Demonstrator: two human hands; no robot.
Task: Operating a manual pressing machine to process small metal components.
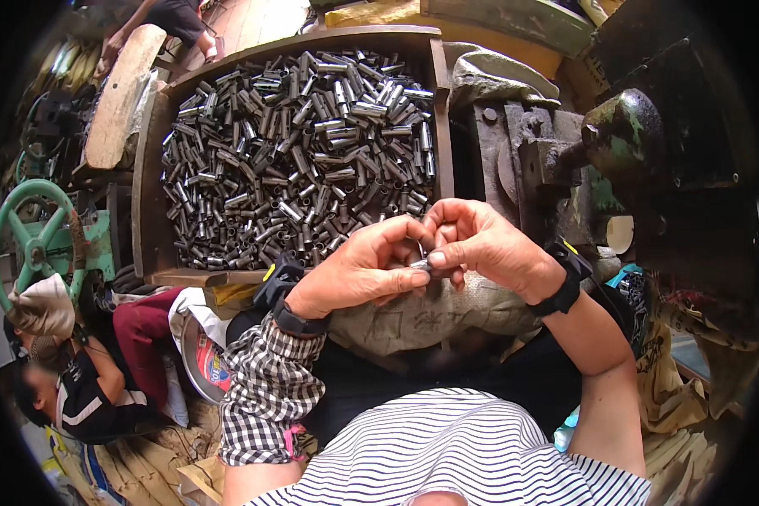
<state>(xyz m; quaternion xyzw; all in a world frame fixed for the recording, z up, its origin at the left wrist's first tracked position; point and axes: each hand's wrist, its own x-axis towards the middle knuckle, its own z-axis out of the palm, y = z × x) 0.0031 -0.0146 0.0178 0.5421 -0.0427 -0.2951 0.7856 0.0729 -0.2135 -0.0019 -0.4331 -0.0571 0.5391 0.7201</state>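
In workshop, near brown wooden crate (444, 135) of shiny metal tubes (304, 152), pinched small silvery metal piece (421, 265) with fingers of left hand (358, 263) and right hand (495, 250). Risked drop through shallow grip.

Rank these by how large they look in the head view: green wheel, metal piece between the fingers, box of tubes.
Largest to smallest:
1. Box
2. Green wheel
3. Metal piece

A green handwheel (35, 247) stands at the left edge of the frame, with a co-worker (101, 406) in a dark shirt below it. A wooden board (125, 97) slants at upper left; a worn, green-patched machine (628, 135) occupies the upper right.
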